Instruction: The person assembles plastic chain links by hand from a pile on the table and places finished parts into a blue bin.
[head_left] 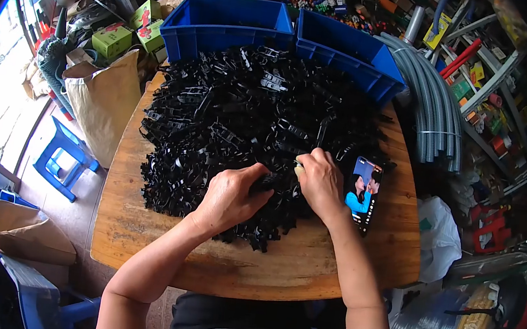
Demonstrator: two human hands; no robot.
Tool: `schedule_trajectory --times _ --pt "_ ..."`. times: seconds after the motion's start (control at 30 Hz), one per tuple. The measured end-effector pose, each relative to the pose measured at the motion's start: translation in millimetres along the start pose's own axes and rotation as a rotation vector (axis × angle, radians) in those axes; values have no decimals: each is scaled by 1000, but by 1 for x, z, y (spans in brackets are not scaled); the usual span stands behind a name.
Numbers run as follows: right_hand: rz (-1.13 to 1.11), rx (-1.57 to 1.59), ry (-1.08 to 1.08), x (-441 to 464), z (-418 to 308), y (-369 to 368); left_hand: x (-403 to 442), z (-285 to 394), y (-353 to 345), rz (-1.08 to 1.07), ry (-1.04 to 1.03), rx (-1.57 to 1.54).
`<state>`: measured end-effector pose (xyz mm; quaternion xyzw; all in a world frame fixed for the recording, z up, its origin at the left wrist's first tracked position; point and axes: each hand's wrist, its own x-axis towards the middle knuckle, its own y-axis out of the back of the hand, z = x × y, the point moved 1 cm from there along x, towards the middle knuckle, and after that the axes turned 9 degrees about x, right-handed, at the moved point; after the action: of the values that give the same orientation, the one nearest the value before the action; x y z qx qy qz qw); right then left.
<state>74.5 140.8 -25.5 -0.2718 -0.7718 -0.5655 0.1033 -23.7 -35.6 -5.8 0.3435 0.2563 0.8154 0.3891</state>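
A broad heap of black plastic parts (216,119) covers much of the wooden table (230,272). At the front middle of the heap is my left hand (231,193), its thumb and fingers curled around a black part (266,183). Just to the right, my right hand (319,181) is closed, with thumb and index finger pinched together over the heap. What it holds, if anything, is too small to make out. Both hands are close together but apart.
Two blue bins (227,32) (349,60) stand behind the heap. A phone (362,193) showing a video lies right of my right hand. Grey hoses (425,105) are coiled at the right; a paper sack (103,102) and blue stool (61,159) stand left.
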Motion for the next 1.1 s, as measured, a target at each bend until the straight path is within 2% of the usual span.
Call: schedule_trajectory --times 0.17,0.27,0.37,0.53,0.63,0.67,0.77,0.9,1.1 --pt "10 -31 -66 3 3 -4 0 1 -3 -23 4 12" --pt "164 104 -27 1 -1 4 0 -2 -5 -12 -7 23" --pt "145 462 -52 -4 -15 17 -1 -1 -5 0 -12 44" --pt "-109 1038 -279 -21 -43 28 -1 1 -3 21 -16 68" --pt "-137 1116 -273 -21 -44 28 -1 -1 -3 29 -22 43" --pt "-157 1112 -269 -21 -42 28 0 -3 -4 41 -53 21" --pt "-75 894 -78 -21 -49 32 1 1 1 -11 38 -12" --pt "-35 690 76 -23 -59 35 0 -2 -1 23 3 45" --pt "72 704 -45 -23 -55 42 0 -2 -2 72 -42 99"
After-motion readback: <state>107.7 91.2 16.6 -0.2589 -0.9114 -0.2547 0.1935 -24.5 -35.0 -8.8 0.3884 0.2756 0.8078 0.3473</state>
